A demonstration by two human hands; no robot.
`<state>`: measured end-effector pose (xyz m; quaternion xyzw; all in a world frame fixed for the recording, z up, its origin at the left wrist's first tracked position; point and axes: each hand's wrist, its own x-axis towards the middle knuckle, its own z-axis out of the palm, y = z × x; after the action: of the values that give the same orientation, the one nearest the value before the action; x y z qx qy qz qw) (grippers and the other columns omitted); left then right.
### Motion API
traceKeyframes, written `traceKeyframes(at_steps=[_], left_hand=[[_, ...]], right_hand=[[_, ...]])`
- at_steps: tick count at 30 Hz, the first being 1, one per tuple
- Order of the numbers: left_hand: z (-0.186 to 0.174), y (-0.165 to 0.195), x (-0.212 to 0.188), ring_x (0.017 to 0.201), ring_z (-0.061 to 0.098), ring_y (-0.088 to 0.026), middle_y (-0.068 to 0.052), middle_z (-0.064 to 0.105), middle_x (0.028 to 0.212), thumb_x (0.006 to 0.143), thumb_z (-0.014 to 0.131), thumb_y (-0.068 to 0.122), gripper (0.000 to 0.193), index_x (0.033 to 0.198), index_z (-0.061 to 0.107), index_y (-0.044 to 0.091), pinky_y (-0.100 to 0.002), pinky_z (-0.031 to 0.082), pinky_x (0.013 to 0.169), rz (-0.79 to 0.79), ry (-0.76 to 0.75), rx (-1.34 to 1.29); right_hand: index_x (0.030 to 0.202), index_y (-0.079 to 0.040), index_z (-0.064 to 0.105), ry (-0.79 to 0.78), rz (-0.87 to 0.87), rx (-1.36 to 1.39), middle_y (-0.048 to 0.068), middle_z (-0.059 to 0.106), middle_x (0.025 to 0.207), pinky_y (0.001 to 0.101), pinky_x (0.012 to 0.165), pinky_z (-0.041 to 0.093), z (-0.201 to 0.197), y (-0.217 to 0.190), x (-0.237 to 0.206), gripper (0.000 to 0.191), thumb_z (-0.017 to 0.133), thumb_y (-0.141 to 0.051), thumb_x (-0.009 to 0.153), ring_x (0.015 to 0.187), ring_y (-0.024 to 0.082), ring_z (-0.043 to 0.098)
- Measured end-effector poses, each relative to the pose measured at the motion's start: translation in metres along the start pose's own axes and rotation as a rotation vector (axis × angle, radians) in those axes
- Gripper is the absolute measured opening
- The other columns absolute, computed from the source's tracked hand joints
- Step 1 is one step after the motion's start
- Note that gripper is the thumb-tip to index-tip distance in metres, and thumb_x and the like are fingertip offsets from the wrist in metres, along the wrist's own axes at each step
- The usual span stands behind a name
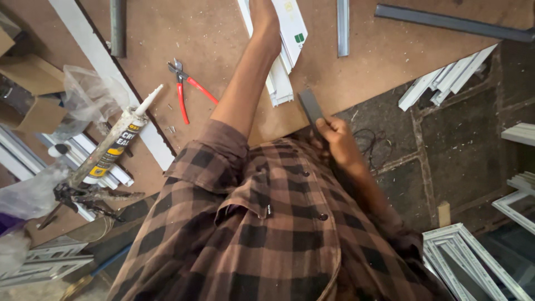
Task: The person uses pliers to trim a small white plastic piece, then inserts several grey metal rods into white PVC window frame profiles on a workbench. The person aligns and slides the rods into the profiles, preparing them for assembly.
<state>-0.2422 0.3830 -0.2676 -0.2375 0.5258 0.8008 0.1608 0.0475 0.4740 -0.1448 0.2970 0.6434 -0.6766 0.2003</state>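
Brown workbench (223,33) fills upper view, edge running diagonally past red-handled pliers (186,89) and sealant tube (114,145), w/ bare board between. Left hand (264,19) stretched out flat on white profile strips (284,50), long axis pointing away; finger spread can't be told, cut off at top. Right hand (337,139) curled tight round small dark flat bar (311,106), bar pointing up-left by bench edge, open dark floor (457,145) to the right.

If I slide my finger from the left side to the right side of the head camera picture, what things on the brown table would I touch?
Cardboard box → sealant tube → red-handled pliers → white profile strips under the left hand → dark flat piece in the right hand → white strips.
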Motion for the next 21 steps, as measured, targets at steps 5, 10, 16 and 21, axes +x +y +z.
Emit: traceKeyframes(at_steps=[5,10,16,21], left_hand=[[-0.005,0.013,-0.008,0.073,0.069,-0.029,-0.024,0.065,0.096,0.089,0.045,0.054,0.072,0.115,0.053,-0.012,-0.046,0.059,0.058,-0.102,-0.038,0.114],[-0.008,0.037,-0.037,0.079,0.076,-0.034,-0.028,0.065,0.101,0.071,0.071,0.036,0.091,0.129,0.017,-0.007,-0.047,0.067,0.066,-0.106,-0.089,0.267],[-0.002,0.052,-0.059,0.082,0.076,-0.032,-0.026,0.065,0.103,0.058,0.085,0.03,0.09,0.12,0.035,-0.012,-0.043,0.068,0.068,-0.04,-0.022,0.434],[-0.001,0.047,-0.061,0.086,0.075,-0.032,-0.026,0.067,0.105,0.056,0.086,0.033,0.088,0.119,0.041,-0.01,-0.043,0.067,0.071,-0.008,0.003,0.44]], right_hand=[[0.102,-0.001,0.063,0.371,-0.552,-0.59,0.019,0.069,0.08,0.0443,0.063,0.05,0.016,-0.008,0.01,0.032,0.052,-0.029,0.11,0.072,0.035,0.069],[0.112,0.001,0.061,0.424,-0.431,-0.823,0.03,0.066,0.077,0.0564,0.064,0.048,0.027,-0.01,0.036,0.029,0.054,-0.027,0.104,0.076,0.051,0.066],[0.102,0.002,0.062,0.388,-0.415,-0.73,0.031,0.064,0.076,0.0557,0.063,0.048,0.029,0.001,0.045,0.026,0.055,-0.024,0.103,0.075,0.052,0.065],[0.094,0.0,0.063,0.312,-0.435,-0.545,0.02,0.069,0.074,0.0462,0.06,0.051,0.035,0.004,0.049,0.028,0.053,-0.024,0.104,0.067,0.037,0.07]])
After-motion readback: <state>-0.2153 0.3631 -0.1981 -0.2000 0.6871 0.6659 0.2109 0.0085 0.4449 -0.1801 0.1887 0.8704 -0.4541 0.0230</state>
